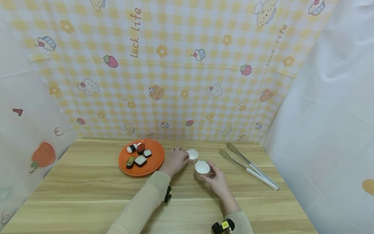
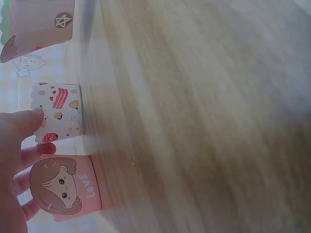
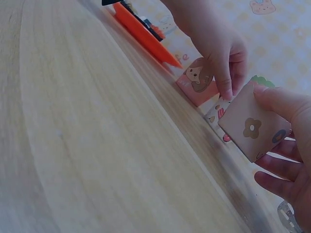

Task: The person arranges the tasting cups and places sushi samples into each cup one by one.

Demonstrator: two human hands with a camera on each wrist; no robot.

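My left hand (image 1: 176, 160) pinches the scalloped rim of a small white paper baking cup (image 2: 58, 112) printed with cakes, thumb on its near side. Close beside that cup, under the fingers, is a pink paper cup (image 2: 68, 187) with a cartoon girl and "LOVE"; the left hand hides it in the head view. My right hand (image 1: 217, 180) grips a third paper cup (image 3: 255, 121), pinkish-beige with a brown flower, thumb on one side and fingers around the other. That cup, its white inside facing up, is close by the white one and nearer to me.
An orange plate (image 1: 157, 159) with several sushi pieces (image 1: 141, 161) lies left of the hands on the wooden table (image 1: 87, 195). Metal tongs (image 1: 248, 165) with white handles lie at the right. A checked cloth backdrop (image 1: 175, 71) rises behind the table.
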